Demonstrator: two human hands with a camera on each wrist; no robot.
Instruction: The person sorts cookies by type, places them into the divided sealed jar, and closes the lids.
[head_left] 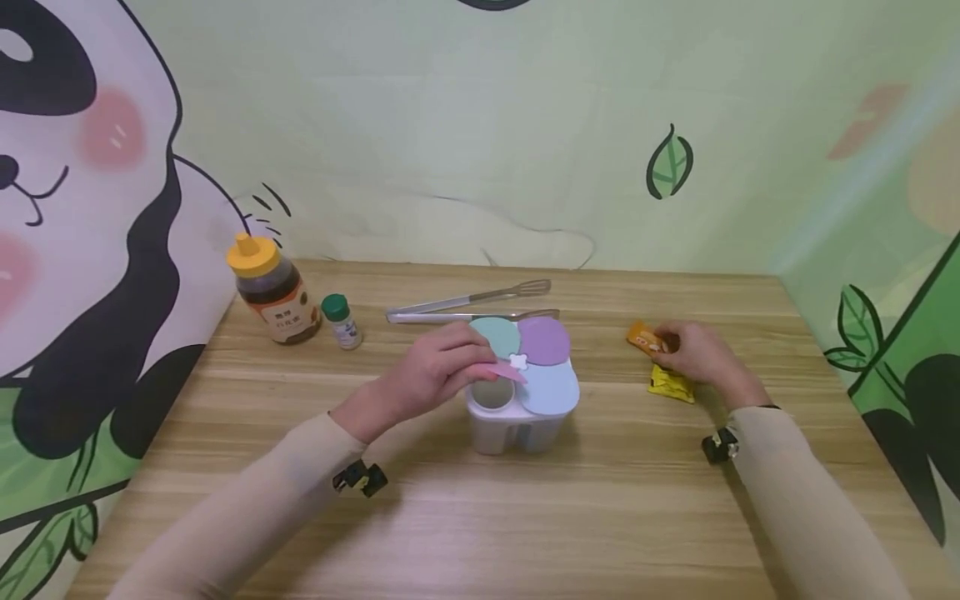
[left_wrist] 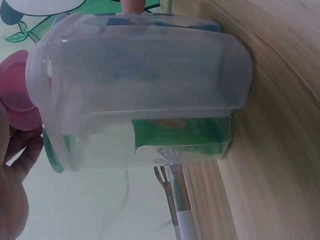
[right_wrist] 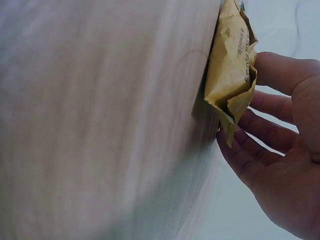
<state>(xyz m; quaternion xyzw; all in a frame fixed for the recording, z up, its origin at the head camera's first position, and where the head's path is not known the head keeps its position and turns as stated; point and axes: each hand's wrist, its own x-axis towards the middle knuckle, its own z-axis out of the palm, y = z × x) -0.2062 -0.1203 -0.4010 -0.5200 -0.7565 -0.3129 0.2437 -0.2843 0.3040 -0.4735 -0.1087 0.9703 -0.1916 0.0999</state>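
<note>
The four-compartment seasoning box (head_left: 523, 408) stands near the middle of the wooden table (head_left: 480, 517). Three of its round lids lie flat and closed: teal (head_left: 498, 335), purple (head_left: 544, 340) and pale blue (head_left: 549, 387). The fourth, the pink lid (head_left: 504, 372), is raised, and the compartment under it (head_left: 492, 393) is open to view. We hold that lid up with the left hand (head_left: 431, 375), fingers pinched on its edge; the left wrist view shows the pink lid (left_wrist: 17, 90) swung clear of the translucent box wall (left_wrist: 140, 90).

Our right hand (head_left: 693, 352) rests well apart from the box, to its right, fingers curled over an orange sachet (head_left: 647, 338). A yellow sachet (head_left: 671, 385) lies just beside that hand on the table. The right wrist view shows loosely bent fingers (right_wrist: 260, 155) against a yellow packet (right_wrist: 231, 70); whether the grip is closed we cannot tell there.

We judge the work to be at an early stage: one compartment is opened, the sachets appear unopened, and nothing has been emptied into the box as far as visible.

Behind the box lie metal tongs (head_left: 468, 302). At far left stand a honey bottle (head_left: 272, 290) and a small green-capped jar (head_left: 341, 320).
</note>
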